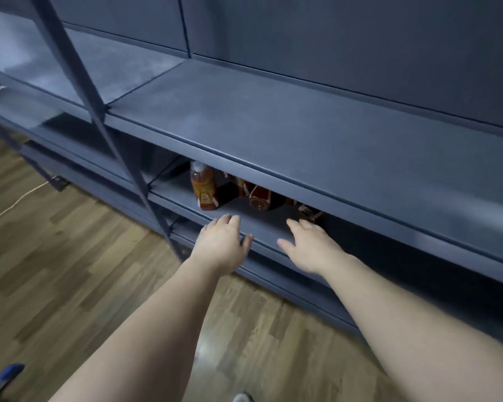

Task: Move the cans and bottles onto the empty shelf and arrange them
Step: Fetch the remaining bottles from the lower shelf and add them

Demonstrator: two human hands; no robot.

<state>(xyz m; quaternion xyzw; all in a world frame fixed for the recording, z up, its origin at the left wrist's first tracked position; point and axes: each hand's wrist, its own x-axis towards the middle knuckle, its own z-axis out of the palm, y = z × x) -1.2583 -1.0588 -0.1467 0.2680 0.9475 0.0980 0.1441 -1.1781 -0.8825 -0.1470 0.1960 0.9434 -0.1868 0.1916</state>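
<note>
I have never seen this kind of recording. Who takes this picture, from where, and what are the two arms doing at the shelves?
There is no machine here. A person wears a camera on the head, so this single picture looks forward and down along their own bare arms. The left hand and the right hand reach toward the lower shelf with fingers nearly straight. Neither hand holds anything. On that shelf an orange bottle stands upright. To its right are dark red bottles, which seem to lie on their sides and are partly hidden by the upper shelf. That upper shelf is probably where they should go. Below is a wooden floor with a white cable on it.
</note>
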